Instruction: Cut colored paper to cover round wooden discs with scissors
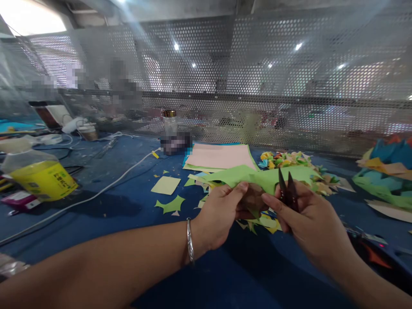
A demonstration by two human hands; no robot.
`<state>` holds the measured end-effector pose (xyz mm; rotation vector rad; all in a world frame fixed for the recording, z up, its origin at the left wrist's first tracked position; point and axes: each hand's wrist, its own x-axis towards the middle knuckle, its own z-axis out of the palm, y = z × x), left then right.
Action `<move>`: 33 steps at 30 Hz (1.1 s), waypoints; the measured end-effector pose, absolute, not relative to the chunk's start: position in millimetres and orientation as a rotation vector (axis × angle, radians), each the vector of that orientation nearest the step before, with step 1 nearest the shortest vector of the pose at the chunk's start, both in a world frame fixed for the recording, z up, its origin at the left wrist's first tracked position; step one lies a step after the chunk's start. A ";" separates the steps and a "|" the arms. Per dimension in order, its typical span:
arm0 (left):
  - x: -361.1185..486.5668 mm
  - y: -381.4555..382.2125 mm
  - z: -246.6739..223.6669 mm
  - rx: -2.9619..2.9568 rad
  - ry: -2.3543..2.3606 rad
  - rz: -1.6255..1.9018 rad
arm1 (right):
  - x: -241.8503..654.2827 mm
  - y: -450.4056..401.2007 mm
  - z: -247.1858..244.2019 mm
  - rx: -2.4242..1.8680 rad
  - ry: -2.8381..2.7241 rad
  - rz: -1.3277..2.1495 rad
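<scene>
My left hand, a silver bracelet at its wrist, pinches a sheet of light green paper between thumb and fingers. The sheet stretches to the right behind my right hand. Small dark scissors are tucked in that hand, their slightly parted blades pointing up; the handles are hidden. My right thumb and a fingertip also touch the paper's near part. Below and around both hands lie cut paper scraps. A star-like green offcut and a pale yellow square rest to the left.
Stacked coloured sheets lie behind my hands, beside a heap of small cut pieces. Layered paper shapes stand at the right. On the left are a yellow-labelled bottle and a white cable. A perforated metal screen bounds the back.
</scene>
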<state>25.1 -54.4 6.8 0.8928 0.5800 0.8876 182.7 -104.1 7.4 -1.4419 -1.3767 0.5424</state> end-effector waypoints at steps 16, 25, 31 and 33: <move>18.4 -49.3 10.5 0.969 0.560 0.954 | 181.7 -103.6 8.6 -1.456 -1.272 0.453; 20.0 -42.4 6.5 0.784 0.499 1.016 | 182.4 -103.4 1.0 -1.458 -1.359 0.664; 20.7 -38.6 5.9 0.731 0.521 1.099 | 179.5 -101.6 -2.5 -1.471 -1.254 0.836; 21.2 -39.0 6.4 0.737 0.504 1.110 | 177.3 -101.3 -2.7 -1.453 -1.237 0.889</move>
